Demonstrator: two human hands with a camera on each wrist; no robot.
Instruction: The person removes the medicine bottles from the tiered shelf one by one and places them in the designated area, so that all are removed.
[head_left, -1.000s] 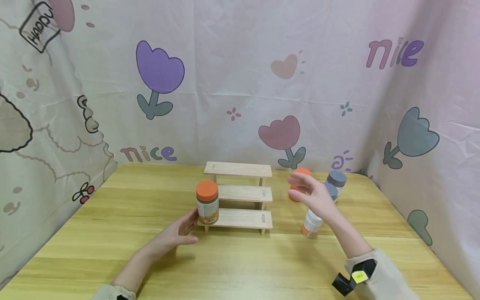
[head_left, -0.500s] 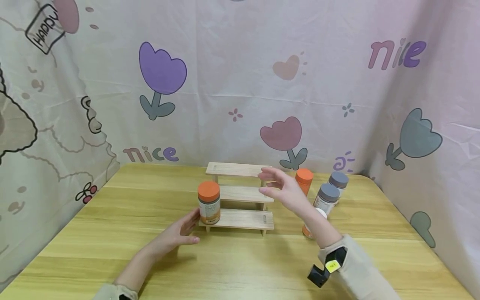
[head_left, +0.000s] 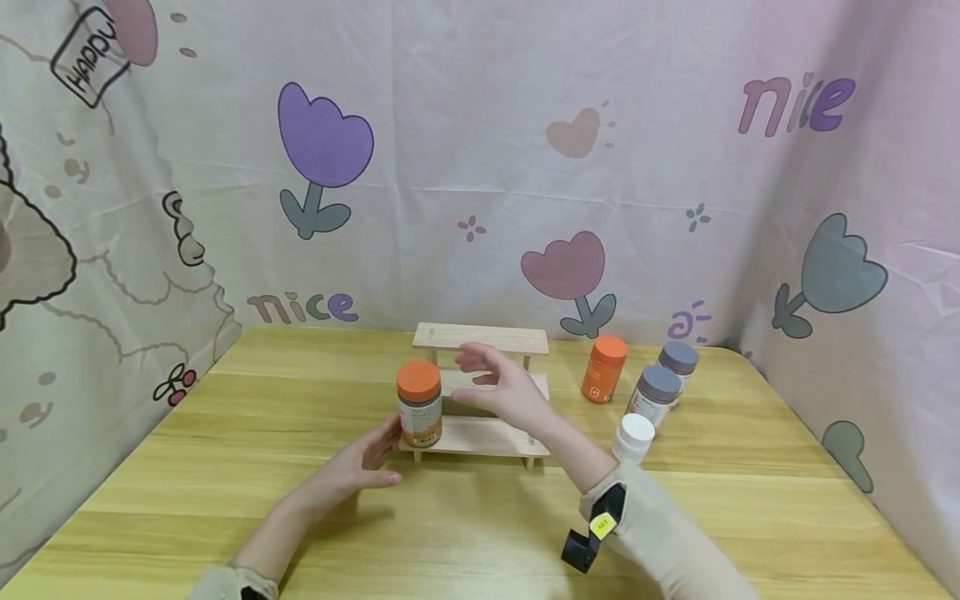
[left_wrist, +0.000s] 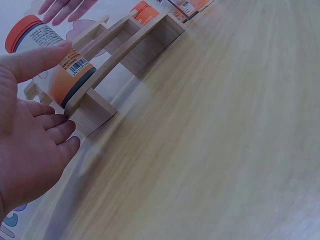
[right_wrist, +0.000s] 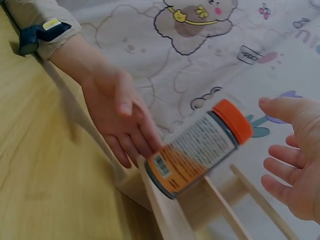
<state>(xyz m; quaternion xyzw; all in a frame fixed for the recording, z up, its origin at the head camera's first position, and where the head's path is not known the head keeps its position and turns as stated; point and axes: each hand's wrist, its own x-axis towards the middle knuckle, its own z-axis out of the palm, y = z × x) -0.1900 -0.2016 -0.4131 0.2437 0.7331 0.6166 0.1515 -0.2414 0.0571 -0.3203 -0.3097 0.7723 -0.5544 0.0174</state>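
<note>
A supplement bottle (head_left: 420, 405) with an orange lid and a grey and orange label stands upright on the left end of the lowest step of a small wooden three-step rack (head_left: 495, 435). My left hand (head_left: 352, 468) is beside its left side, fingertips right at the bottle and the step's end, thumb held away. In the left wrist view, the left hand (left_wrist: 35, 135) has its fingers extended by the step's end. My right hand (head_left: 506, 390) hangs over the rack to the right of the bottle, fingers loosely bent and holding nothing. The right wrist view shows a gap between the right hand (right_wrist: 297, 150) and the bottle (right_wrist: 197, 150).
Right of the rack stand an orange bottle (head_left: 604, 369), two grey-lidded bottles, the nearer one (head_left: 654, 395) partly covering the other (head_left: 678, 360), and a white-lidded bottle (head_left: 633, 437) partly behind the right forearm. A patterned cloth (head_left: 465, 167) hangs behind the wooden table (head_left: 300, 392).
My right hand has moved left from over the orange bottle to above the rack, near the bottle on the lowest step. My left hand and that bottle have stayed in place.
</note>
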